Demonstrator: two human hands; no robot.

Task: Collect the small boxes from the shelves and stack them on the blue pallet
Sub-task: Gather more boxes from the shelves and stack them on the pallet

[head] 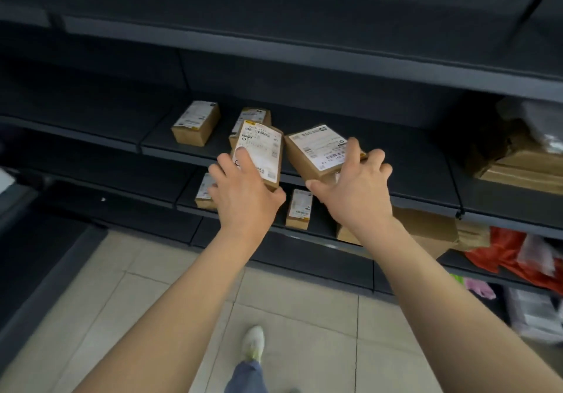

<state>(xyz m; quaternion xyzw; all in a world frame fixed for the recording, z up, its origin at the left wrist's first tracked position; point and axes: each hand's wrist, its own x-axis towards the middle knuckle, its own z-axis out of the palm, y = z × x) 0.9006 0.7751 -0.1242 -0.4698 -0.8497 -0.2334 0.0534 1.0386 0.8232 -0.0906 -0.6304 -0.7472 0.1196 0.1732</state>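
Observation:
My left hand point(243, 191) grips a small brown box point(262, 152) with a white label, lifted at the edge of the dark middle shelf point(426, 164). My right hand point(356, 188) grips a second labelled box point(316, 149), tilted, its fingers over the far edge. Two more small boxes stay on that shelf: one to the left point(196, 123) and one behind the held box point(254, 115). On the shelf below stand a small box point(300, 208) between my wrists and another point(204, 191) partly hidden by my left hand. The blue pallet is out of view.
Larger brown cartons point(524, 164) lie at the right of the middle shelf, another carton point(426, 228) below it. Red and pink bags point(511, 255) sit lower right. An upper shelf point(304, 48) overhangs. Beige tiled floor point(152, 301) and my shoe point(253, 342) show below.

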